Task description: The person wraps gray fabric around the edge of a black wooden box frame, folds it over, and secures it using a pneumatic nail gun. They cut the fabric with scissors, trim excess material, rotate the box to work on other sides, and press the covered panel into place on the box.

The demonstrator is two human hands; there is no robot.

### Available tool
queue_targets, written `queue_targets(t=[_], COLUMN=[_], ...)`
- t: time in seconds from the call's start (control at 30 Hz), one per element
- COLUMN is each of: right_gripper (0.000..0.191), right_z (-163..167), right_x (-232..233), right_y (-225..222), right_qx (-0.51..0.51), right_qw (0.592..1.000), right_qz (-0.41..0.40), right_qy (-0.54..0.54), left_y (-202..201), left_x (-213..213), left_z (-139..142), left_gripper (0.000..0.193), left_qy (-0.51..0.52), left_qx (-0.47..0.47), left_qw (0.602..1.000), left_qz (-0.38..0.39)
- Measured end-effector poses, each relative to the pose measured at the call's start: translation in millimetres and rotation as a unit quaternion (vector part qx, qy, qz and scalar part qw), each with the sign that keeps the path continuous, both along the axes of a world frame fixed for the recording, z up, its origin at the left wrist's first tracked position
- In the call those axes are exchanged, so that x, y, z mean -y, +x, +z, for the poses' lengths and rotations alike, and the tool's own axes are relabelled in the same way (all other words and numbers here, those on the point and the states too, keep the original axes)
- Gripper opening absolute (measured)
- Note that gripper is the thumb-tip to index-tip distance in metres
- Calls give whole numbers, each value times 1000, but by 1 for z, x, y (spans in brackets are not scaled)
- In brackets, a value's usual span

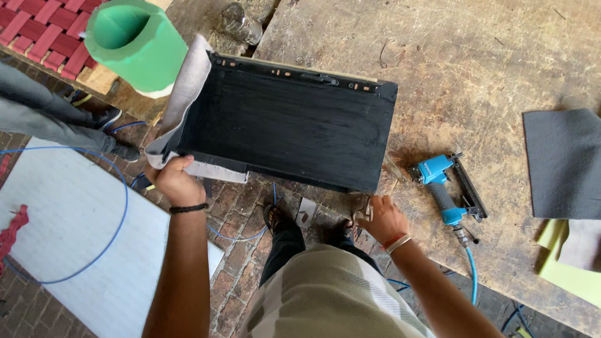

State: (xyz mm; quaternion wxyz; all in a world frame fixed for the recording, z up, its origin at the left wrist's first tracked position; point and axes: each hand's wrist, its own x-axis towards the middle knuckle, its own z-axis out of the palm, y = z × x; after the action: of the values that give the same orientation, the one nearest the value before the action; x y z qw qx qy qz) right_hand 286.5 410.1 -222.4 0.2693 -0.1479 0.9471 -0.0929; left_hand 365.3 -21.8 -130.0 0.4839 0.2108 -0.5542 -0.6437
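The left hand [177, 180] clamps the near left corner of a black-painted wooden panel [288, 128], fingers curled over a flap of grey fabric [184, 103] that wraps that end of the board. The panel lies at the centre of the view, partly on a worn wooden workbench [451, 69] and partly overhanging its edge above the brick floor [241, 275]. A row of staples and small fittings runs along the panel's far edge, toward 12 o'clock.

The right hand [383, 219] sits at the panel's near right corner, about 5 o'clock from the board's middle, fingers closed around a small metal tool [365, 209]; what kind of tool it is cannot be told.

Just right of that hand, at 3 o'clock, a blue pneumatic staple gun [446, 188] lies on the bench, its blue air hose [471, 275] trailing toward 6 o'clock. Farther out at 3 o'clock rests a dark grey fabric piece [563, 163], with yellow-green foam [573, 275] below it.

At 10 o'clock stands a green foam roll [134, 47], beside red woven webbing [44, 31]. Another person's grey trouser leg [44, 112] and shoe show at 9 o'clock, above a white board [69, 238].
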Motion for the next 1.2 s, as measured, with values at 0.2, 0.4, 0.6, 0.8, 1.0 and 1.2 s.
queue_targets(t=[0.2, 0.4, 0.6, 0.8, 1.0, 1.2], right_gripper=[66, 54, 68, 47, 28, 39], right_z=[16, -6, -18, -18, 15, 75], right_x=[11, 17, -31, -39, 31, 61], right_y=[-2, 13, 1, 87, 201, 235], right_qx=[41, 1, -11, 179, -24, -109], right_qw=[998, 996, 968, 850, 635, 684], right_qz=[-12, -54, -250, -438, -629, -510], right_qy=[36, 64, 28, -233, -449, -510], left_y=[-8, -5, -12, 21, 7, 38], left_x=[8, 3, -27, 2, 0, -65], left_z=[-15, -1, 38, 46, 12, 16], left_gripper=[39, 44, 75, 87, 96, 105], left_qy=[33, 73, 64, -182, -211, -55], left_qx=[-24, -4, -8, 97, 42, 132], left_qw=[999, 994, 986, 908, 909, 932], left_qz=[-11, -76, -153, -364, -358, -333])
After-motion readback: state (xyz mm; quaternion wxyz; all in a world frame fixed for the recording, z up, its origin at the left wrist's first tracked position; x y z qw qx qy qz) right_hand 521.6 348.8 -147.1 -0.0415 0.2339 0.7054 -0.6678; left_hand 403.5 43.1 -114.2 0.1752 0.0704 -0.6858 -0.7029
